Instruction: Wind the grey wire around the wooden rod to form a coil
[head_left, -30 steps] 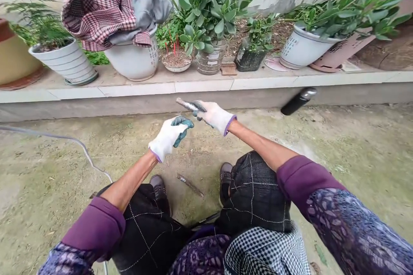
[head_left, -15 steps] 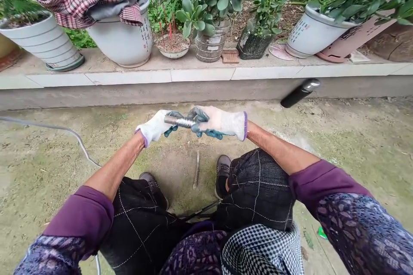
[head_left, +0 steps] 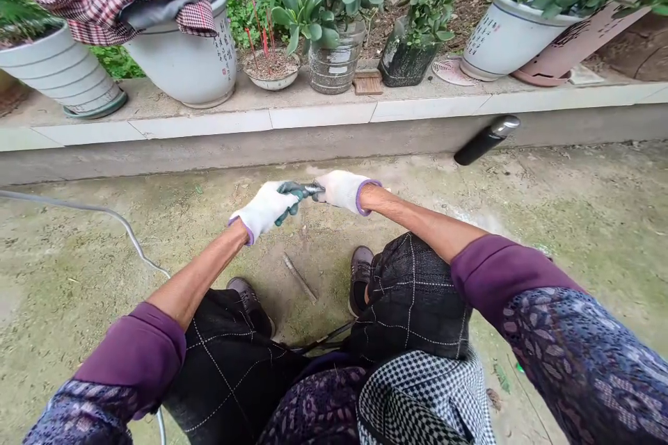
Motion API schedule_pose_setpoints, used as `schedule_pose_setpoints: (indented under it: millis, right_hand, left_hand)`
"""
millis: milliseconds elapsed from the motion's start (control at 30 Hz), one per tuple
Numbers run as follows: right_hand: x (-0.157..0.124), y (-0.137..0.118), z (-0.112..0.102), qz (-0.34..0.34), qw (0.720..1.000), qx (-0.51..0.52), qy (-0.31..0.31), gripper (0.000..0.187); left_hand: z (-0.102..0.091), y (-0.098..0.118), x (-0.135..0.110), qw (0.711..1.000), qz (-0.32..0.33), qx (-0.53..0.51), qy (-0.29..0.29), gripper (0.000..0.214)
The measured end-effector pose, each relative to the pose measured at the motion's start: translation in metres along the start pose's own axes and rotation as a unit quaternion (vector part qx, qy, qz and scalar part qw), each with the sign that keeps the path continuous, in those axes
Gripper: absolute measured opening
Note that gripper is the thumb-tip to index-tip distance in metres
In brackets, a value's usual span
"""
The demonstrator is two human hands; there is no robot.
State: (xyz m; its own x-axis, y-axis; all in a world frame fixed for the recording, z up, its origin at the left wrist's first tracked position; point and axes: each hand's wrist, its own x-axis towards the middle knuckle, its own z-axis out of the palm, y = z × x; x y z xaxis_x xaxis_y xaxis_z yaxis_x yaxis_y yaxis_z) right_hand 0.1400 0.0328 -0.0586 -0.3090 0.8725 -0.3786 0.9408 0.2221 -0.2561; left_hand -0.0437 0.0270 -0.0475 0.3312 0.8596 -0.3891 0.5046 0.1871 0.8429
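Both my hands wear white knit gloves with dark green palms and purple cuffs. They meet just above the ground, in front of my knees. A short metal rod with a shiny ridged part (head_left: pixel 314 189) shows between them; most of it is hidden. My left hand (head_left: pixel 274 205) is closed around one end. Fingers of my right hand (head_left: pixel 337 190) are wrapped at the other end, partly turned from sight. Between my shoes on the ground lies a thin grey rod (head_left: pixel 300 278), slanting down to the right.
A low tiled ledge (head_left: pixel 323 117) runs across ahead, carrying several potted plants, a white pot (head_left: pixel 182 69) draped with cloth and a small brush (head_left: pixel 368 81). Against the ledge leans a black flask (head_left: pixel 483 142). A grey hose (head_left: pixel 125 226) curves along the ground at left.
My hands have come closer together and turned, covering more of the ridged rod. The thin rod on the ground now lies diagonally instead of nearly straight away from me.
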Motion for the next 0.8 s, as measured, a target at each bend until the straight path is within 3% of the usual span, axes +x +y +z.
schedule_pose_setpoints:
  millis: [167,233,367,467,600,800]
  right_hand:
    - [-0.005,-0.018,0.004,-0.044,0.997,-0.069,-0.005,0.035]
    - [-0.005,-0.028,0.009,-0.060,0.995,-0.083,-0.015,0.032]
    - [0.003,-0.027,0.011,-0.048,0.997,-0.064,-0.003,0.027]
    - [0.008,-0.009,0.003,0.002,0.996,0.087,0.009,0.019]
    - [0.001,0.006,-0.012,0.045,0.929,0.365,0.037,0.012]
    - [-0.027,0.004,-0.030,-0.042,0.783,0.613,0.102,0.024]
  left_hand:
    - [-0.010,0.003,0.012,0.978,-0.040,-0.206,0.015,0.019]
    - [-0.008,0.003,0.012,0.969,-0.051,-0.240,0.015,0.020]
    - [-0.003,0.002,0.004,0.984,-0.043,-0.175,0.011,0.020]
    - [-0.003,0.000,-0.002,0.991,-0.022,-0.131,0.001,0.020]
    - [-0.007,0.001,-0.004,0.993,0.001,-0.119,-0.009,0.024]
    - [-0.013,-0.002,-0.001,0.992,0.003,-0.126,-0.031,0.027]
